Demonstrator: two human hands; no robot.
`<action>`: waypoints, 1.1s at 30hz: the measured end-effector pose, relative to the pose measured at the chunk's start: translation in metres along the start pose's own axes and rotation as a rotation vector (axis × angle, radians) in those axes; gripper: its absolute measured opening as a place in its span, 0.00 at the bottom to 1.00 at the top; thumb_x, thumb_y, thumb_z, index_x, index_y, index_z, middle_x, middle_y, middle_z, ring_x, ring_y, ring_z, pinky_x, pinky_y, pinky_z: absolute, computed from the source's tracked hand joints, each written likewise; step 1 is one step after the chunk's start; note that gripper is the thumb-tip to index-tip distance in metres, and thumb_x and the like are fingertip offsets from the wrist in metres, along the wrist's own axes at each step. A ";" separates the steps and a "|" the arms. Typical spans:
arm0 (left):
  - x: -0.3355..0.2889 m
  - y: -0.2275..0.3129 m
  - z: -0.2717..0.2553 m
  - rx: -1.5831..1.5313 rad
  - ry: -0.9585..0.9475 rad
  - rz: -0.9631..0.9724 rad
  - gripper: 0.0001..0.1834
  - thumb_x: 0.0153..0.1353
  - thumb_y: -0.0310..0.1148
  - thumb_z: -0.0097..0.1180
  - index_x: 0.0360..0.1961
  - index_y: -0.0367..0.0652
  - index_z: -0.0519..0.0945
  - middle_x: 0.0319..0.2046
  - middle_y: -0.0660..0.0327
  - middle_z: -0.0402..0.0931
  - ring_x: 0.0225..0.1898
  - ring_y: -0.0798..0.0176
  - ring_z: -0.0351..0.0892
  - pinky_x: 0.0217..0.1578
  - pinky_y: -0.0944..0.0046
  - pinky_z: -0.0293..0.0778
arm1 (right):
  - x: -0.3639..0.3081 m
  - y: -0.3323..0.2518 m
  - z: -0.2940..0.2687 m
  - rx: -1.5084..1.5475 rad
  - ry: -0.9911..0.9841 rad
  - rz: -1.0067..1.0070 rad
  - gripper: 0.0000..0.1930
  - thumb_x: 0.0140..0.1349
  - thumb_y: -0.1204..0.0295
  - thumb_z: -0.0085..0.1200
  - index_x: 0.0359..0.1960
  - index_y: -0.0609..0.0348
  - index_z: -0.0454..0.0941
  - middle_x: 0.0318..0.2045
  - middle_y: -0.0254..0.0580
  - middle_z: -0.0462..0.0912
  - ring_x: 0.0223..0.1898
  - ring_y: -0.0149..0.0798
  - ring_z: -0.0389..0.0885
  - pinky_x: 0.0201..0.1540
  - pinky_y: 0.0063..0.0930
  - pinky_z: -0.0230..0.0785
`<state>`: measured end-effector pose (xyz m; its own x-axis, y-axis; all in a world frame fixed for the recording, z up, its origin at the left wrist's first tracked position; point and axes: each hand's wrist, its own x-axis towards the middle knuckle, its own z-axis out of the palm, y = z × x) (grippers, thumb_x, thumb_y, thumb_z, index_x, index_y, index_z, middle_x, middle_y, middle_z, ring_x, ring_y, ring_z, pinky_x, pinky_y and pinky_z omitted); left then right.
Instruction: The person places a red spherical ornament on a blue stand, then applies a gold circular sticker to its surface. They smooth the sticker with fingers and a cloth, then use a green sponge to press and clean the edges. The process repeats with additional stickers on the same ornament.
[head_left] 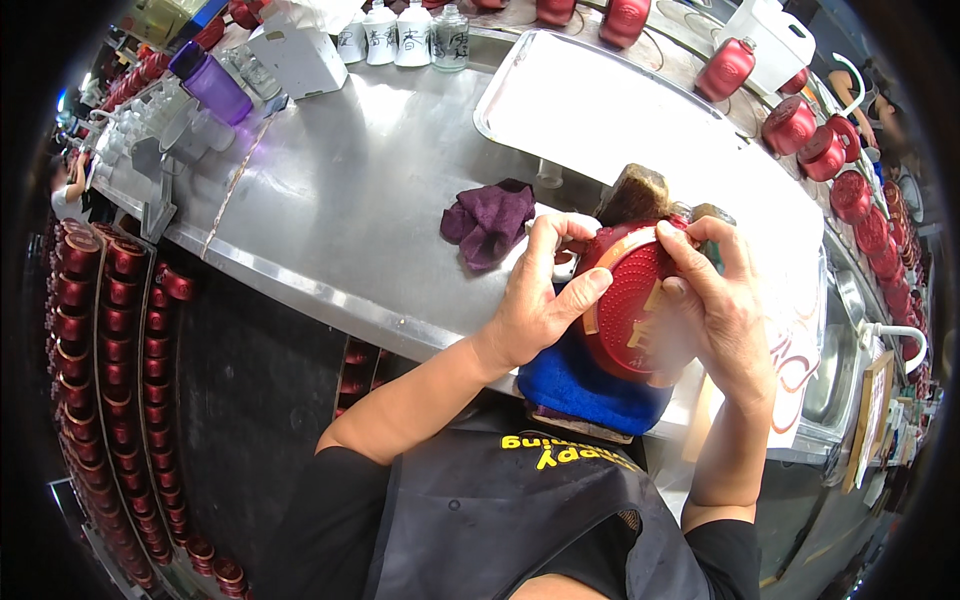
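A round, flat red bottle (640, 290) with a dotted face and gold markings leans on a blue cloth-covered rest (570, 375) at the table's front edge. Along its upper left rim runs a curved pale-orange strip (622, 247). My left hand (545, 295) is closed at the bottle's left side, its thumb over the strip and its fingers bent at the rim. With thumb and forefinger, my right hand (725, 300) pinches the strip's upper end near the bottle's neck. A blurred patch hides the lower right of the bottle.
A crumpled purple cloth (488, 222) lies left of the bottle. Behind it is a brown block (638, 192); farther back lies a white tray (600, 95). White bottles (414, 38) and a purple container (212, 85) stand far left. Red bottles (790, 125) line the right; racks (115, 340) hold several more.
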<state>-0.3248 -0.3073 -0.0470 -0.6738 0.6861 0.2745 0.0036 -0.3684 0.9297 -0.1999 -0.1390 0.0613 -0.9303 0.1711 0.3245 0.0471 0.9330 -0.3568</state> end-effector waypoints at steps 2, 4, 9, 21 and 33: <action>-0.001 -0.001 -0.001 -0.008 -0.012 0.004 0.28 0.70 0.45 0.62 0.58 0.36 0.68 0.51 0.54 0.72 0.53 0.61 0.73 0.58 0.60 0.70 | 0.000 0.000 0.001 0.008 0.009 0.000 0.25 0.57 0.79 0.65 0.58 0.53 0.83 0.51 0.45 0.76 0.54 0.51 0.77 0.55 0.43 0.74; -0.003 -0.003 -0.002 -0.090 -0.028 -0.004 0.31 0.72 0.49 0.60 0.60 0.35 0.66 0.53 0.55 0.72 0.54 0.61 0.73 0.59 0.59 0.69 | -0.001 0.000 0.001 0.009 0.019 -0.007 0.25 0.57 0.79 0.65 0.59 0.52 0.83 0.51 0.45 0.76 0.53 0.50 0.78 0.54 0.42 0.75; -0.016 -0.004 -0.004 -0.152 -0.093 -0.032 0.36 0.71 0.47 0.62 0.68 0.35 0.60 0.61 0.53 0.66 0.62 0.60 0.67 0.66 0.58 0.62 | -0.001 0.002 0.004 -0.005 0.041 -0.026 0.24 0.59 0.80 0.64 0.59 0.50 0.83 0.51 0.44 0.76 0.52 0.49 0.79 0.51 0.40 0.77; -0.019 -0.001 -0.007 0.129 -0.058 0.085 0.38 0.70 0.48 0.62 0.69 0.34 0.61 0.64 0.48 0.65 0.63 0.52 0.67 0.68 0.54 0.61 | -0.002 0.005 0.002 -0.039 0.024 -0.059 0.23 0.61 0.78 0.63 0.60 0.51 0.82 0.51 0.44 0.76 0.52 0.49 0.79 0.53 0.41 0.76; 0.047 0.055 -0.010 1.047 -0.380 0.557 0.36 0.74 0.64 0.41 0.63 0.47 0.82 0.53 0.53 0.84 0.62 0.50 0.66 0.69 0.51 0.52 | -0.038 0.028 -0.007 0.086 0.077 0.093 0.23 0.68 0.70 0.60 0.65 0.54 0.79 0.53 0.50 0.76 0.54 0.51 0.76 0.59 0.43 0.69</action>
<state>-0.3638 -0.3016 0.0143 -0.1362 0.7994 0.5852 0.9244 -0.1099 0.3653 -0.1608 -0.1167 0.0453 -0.8925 0.2828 0.3515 0.0980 0.8820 -0.4609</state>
